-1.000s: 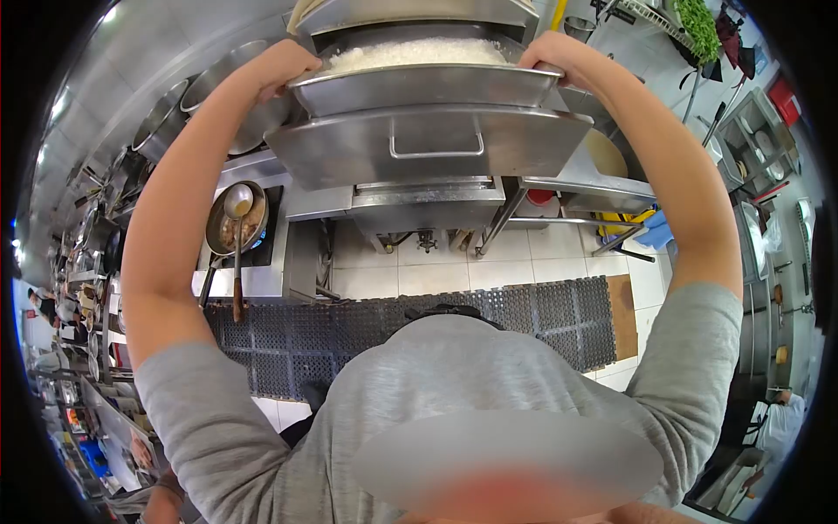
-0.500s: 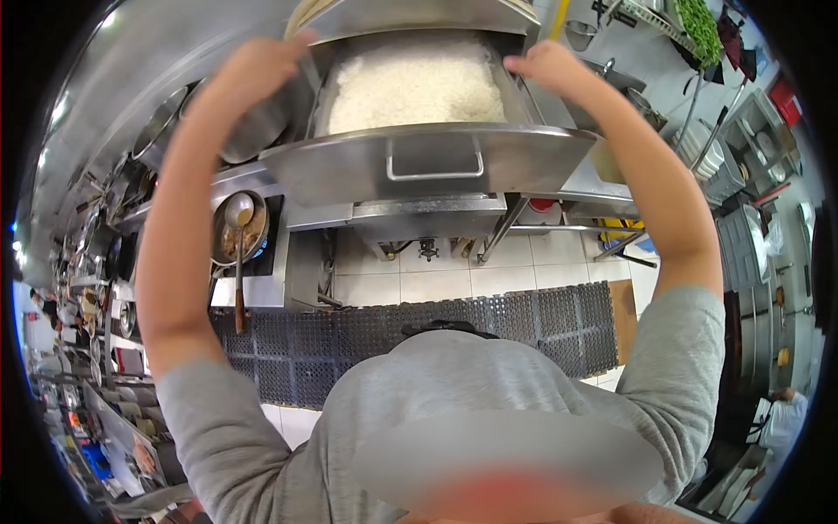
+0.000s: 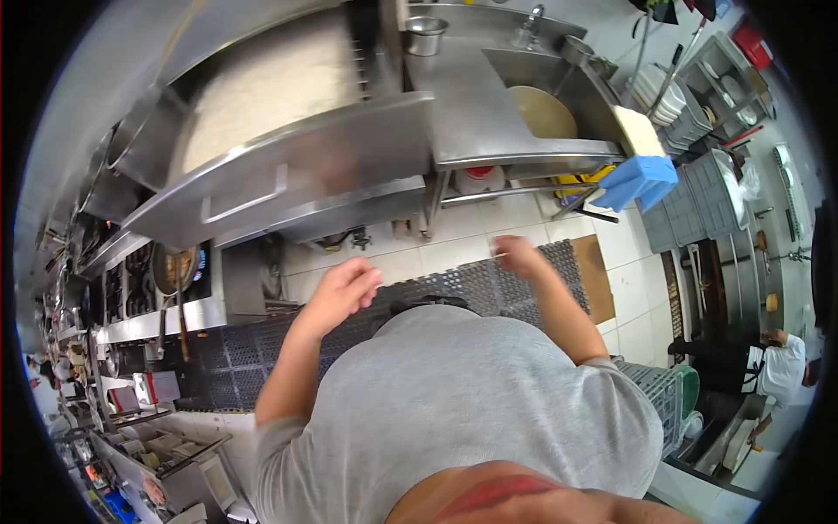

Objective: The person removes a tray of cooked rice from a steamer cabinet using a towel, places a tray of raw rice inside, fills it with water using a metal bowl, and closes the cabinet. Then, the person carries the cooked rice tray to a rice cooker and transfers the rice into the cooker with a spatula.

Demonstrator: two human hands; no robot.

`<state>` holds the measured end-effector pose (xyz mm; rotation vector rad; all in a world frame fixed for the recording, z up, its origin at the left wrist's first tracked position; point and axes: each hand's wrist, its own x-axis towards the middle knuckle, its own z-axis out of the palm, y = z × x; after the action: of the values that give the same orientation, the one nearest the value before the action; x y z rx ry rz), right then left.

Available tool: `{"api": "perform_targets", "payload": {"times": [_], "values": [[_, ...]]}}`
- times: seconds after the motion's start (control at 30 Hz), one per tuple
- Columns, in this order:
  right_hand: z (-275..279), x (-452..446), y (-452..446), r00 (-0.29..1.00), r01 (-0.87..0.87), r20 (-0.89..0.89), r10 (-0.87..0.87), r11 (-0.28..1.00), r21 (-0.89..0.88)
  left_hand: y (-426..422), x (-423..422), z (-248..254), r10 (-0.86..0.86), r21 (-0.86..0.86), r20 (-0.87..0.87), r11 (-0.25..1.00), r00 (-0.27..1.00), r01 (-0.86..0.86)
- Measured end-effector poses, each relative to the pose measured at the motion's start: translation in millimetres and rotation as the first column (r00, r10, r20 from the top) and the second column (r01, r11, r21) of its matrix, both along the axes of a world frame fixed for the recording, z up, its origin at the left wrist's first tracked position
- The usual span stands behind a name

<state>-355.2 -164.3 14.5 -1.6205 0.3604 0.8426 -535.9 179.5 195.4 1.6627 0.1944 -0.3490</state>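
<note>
My left hand hangs in the air in front of my shirt, fingers loosely bent, thumb apart, holding nothing. To its right, my right hand is lifted over the dark floor mat, somewhat blurred; its fingers look loosely apart and no object shows in them. Neither hand touches the steel cabinet. Beyond them, a tray of white rice lies inside that cabinet, smeared by motion. The cabinet's steel door is folded down in front of it, its bar handle facing me.
A frying pan with food and a ladle sits on the stove at left. At right are a steel counter, a sink holding a large bowl, and a blue cloth at the edge. A person in white is far right.
Both hands have come away from the cabinet's sides and dropped toward my body. The view has swung right, bringing the sink and counter in; the rice tray and door stay as they were.
</note>
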Motion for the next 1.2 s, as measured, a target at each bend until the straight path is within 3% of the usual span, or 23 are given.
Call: {"api": "perform_targets", "payload": {"times": [0.03, 0.07, 0.1, 0.13, 0.23, 0.33, 0.47, 0.6, 0.67, 0.77, 0.83, 0.9, 1.0, 1.03, 1.13, 1.2], "values": [[12.4, -5.1, 13.8, 0.982, -0.189, -0.015, 0.19, 0.981, 0.03, -25.3, 19.4, -17.4, -0.06, -0.024, -0.028, 0.998, 0.998, 0.059], [24.0, -5.7, 21.6, 0.907, -0.408, 0.064, 0.416, 0.907, -0.109, -50.0, 36.9, -34.7, -0.118, -0.049, -0.058, 0.992, 0.991, 0.116], [26.4, 0.2, 18.4, 0.85, -0.499, 0.122, 0.513, 0.857, -0.131, -72.9, 51.5, -50.6, -0.178, -0.073, -0.087, 0.982, 0.98, 0.171], [26.7, 6.6, 5.5, 0.78, -0.581, 0.172, 0.601, 0.799, -0.155, -93.6, 59.8, -64.0, -0.185, -0.05, -0.121, 0.982, 0.975, 0.18], [34.1, 47.6, -42.5, 0.753, -0.615, 0.175, 0.635, 0.772, -0.159, -132.7, 79.6, -101.1, -0.161, 0.003, -0.209, 0.986, 0.965, 0.165], [17.4, 99.8, -99.0, 0.871, -0.43, 0.206, 0.447, 0.894, -0.124, -148.4, 87.4, -135.0, 0.067, -0.033, -0.184, 0.997, 0.981, -0.074], [6.1, 159.7, -149.1, 0.987, 0.02, 0.159, -0.016, 1.0, -0.025, -149.0, 119.5, -158.1, 0.257, -0.064, -0.237, 0.958, 0.937, -0.279], [37.9, 236.2, -158.3, 0.967, 0.112, 0.228, -0.11, 0.994, 0.004, -152.8, 211.0, -140.4, 0.208, 0.011, -0.106, 0.978, 0.972, -0.208], [65.1, 297.8, -160.0, 0.927, 0.087, 0.371, -0.056, 0.994, -0.067, -158.3, 274.8, -110.0, 0.188, 0.01, 0.03, 0.982, 0.982, -0.188], [114.2, 395.9, -170.6, 0.693, 0.123, 0.719, 0.055, 0.973, -0.193, -170.3, 361.7, -81.2, 0.193, 0.014, 0.18, 0.98, 0.965, -0.199], [151.1, 464.3, -172.4, 0.59, 0.145, 0.801, 0.104, 0.962, -0.232, -179.3, 408.1, -72.7, 0.231, 0.025, 0.274, 0.969, 0.934, -0.247], [180.8, 539.9, -168.9, 0.354, 0.181, 0.926, 0.128, 0.962, -0.203, -193.3, 443.3, -63.7, 0.287, 0.02, 0.295, 0.952, 0.911, -0.306], [194.8, 662.3, -167.7, 0.29, 0.241, 0.91, 0.295, 0.898, -0.368, -198.1, 496.2, -74.5, 0.385, 0.182, 0.335, 0.869, 0.86, -0.46], [182.0, 706.8, -168.5, 0.301, 0.262, 0.87, 0.39, 0.844, -0.468, -187.8, 520.1, -84.9, 0.311, 0.302, 0.492, 0.815, 0.813, -0.494], [85.8, 833.1, -174.7, 0.401, 0.119, 0.423, 0.813, 0.411, -0.904, -149.6, 602.4, -88.9, 0.34, 0.506, 0.47, 0.652, 0.814, -0.564], [57.8, 854.9, -164.6, 0.439, 0.109, 0.353, 0.826, 0.341, -0.934, -121.6, 662.2, -94.8, 0.371, 0.599, 0.495, 0.51, 0.786, -0.617]]}}
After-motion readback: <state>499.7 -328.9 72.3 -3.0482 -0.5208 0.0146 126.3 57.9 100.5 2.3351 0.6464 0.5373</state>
